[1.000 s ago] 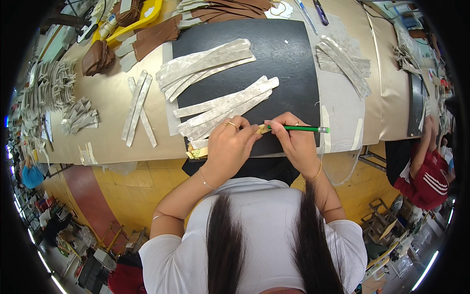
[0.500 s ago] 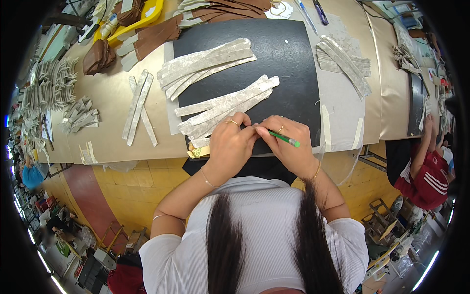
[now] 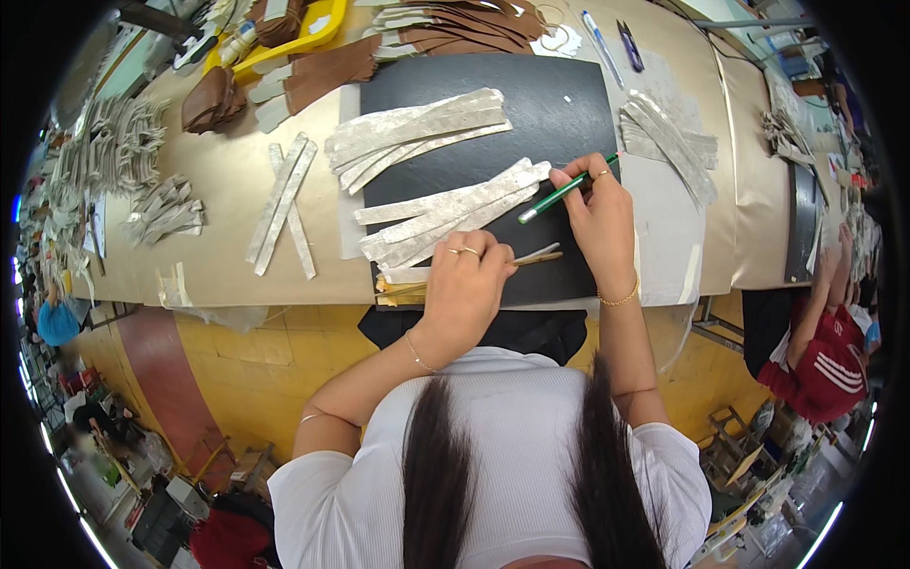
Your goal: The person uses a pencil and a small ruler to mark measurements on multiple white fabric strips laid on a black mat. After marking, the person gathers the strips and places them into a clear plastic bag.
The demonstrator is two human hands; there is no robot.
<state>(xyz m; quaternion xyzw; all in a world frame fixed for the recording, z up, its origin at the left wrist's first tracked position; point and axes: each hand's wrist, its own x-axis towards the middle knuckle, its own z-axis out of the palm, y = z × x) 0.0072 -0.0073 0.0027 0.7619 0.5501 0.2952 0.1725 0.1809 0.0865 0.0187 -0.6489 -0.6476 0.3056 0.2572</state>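
Left hand [image 3: 469, 284]: black board's [image 3: 559, 104] six o'clock, fingers bunched on a yellowish strip [image 3: 538, 258]
Right hand [image 3: 602, 213]: four o'clock, pinching a green pencil [image 3: 546, 205] above the board
Pale strips [image 3: 441, 220]: fanned, eight and ten o'clock
Brown pieces [image 3: 474, 30]: beyond, twelve o'clock

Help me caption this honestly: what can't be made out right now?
Head view:
Narrow tan strip: partly covered by the left hand.
Green pencil: middle covered by the right hand.
Yellow tray: cut off by the top edge.
Co-worker's hands: too small to tell their grip.
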